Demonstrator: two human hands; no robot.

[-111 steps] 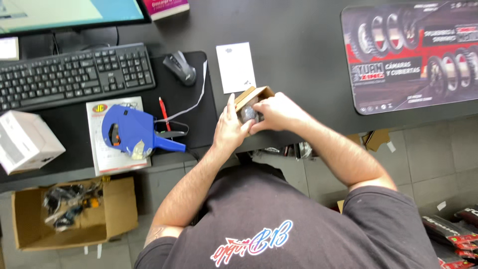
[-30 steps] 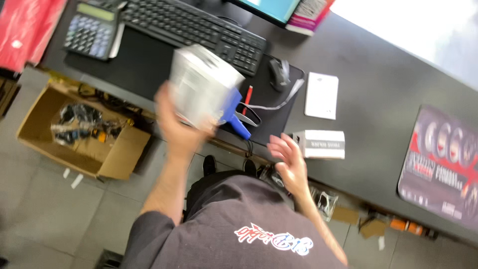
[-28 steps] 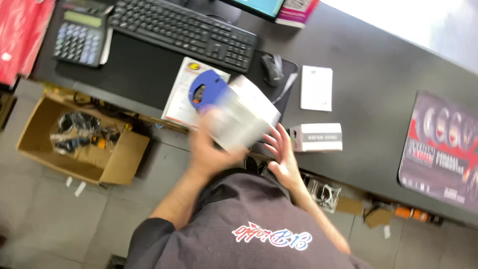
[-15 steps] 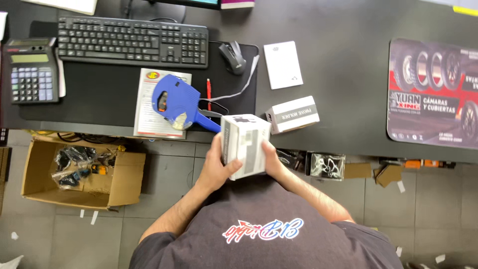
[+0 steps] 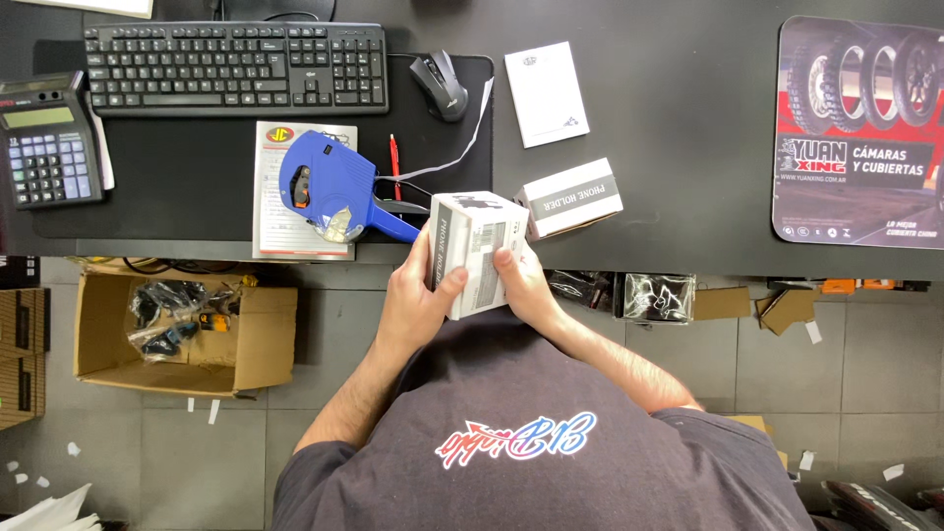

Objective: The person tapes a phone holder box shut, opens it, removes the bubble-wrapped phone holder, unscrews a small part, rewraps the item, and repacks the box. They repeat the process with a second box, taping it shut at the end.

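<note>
Both of my hands grip a white product box (image 5: 472, 244) at the front edge of the black desk (image 5: 688, 147). My left hand (image 5: 421, 295) clasps its left side, thumb across the front face. Along the box's right side lies my right hand (image 5: 521, 287), fingers on its label. A second, smaller white box with a grey band (image 5: 570, 198) lies on the desk just right of the held one. A blue price-label gun (image 5: 329, 192) rests on a booklet (image 5: 295, 236) to the left of my hands.
A keyboard (image 5: 236, 67), a calculator (image 5: 44, 140), a mouse (image 5: 439, 85) and a white notepad (image 5: 546, 93) lie further back. A tyre-printed mat (image 5: 860, 128) covers the desk's right end. An open cardboard box with parts (image 5: 182, 329) stands on the floor at left.
My left hand brought the white box in from the left side down to the desk front. My right hand joined it, and both now hold it nearly still.
</note>
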